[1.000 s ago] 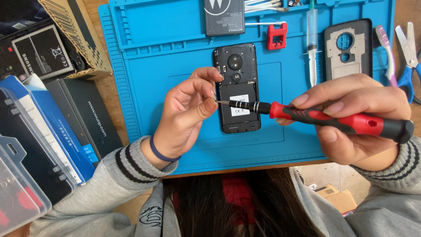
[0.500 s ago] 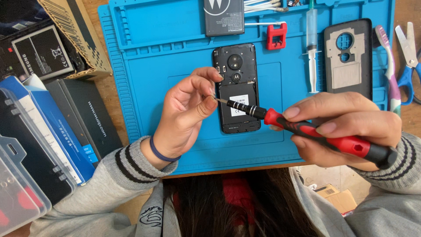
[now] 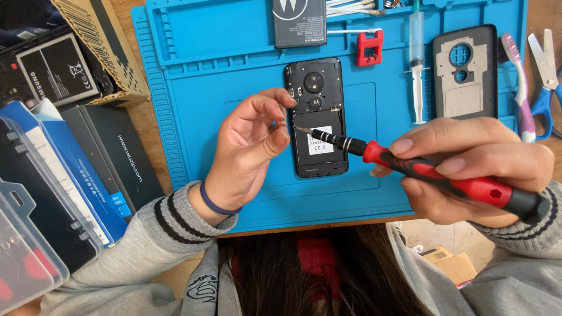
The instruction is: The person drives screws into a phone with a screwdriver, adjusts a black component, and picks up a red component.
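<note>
Right hand (image 3: 468,167) grips red-and-black precision screwdriver (image 3: 410,167), shaft pointing left, tip over opened black phone (image 3: 317,117) lying lengthwise on blue silicone mat (image 3: 222,70); left hand (image 3: 249,146), nearer, fingers loosely curled, empty, beside the tip.

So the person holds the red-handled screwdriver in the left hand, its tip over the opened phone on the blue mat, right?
Not quite: the head view shows the red-handled screwdriver in the right hand, not the left. The left hand hovers with curled fingers beside the tip. The rest stands: the tip is over the opened phone on the blue mat.
</note>
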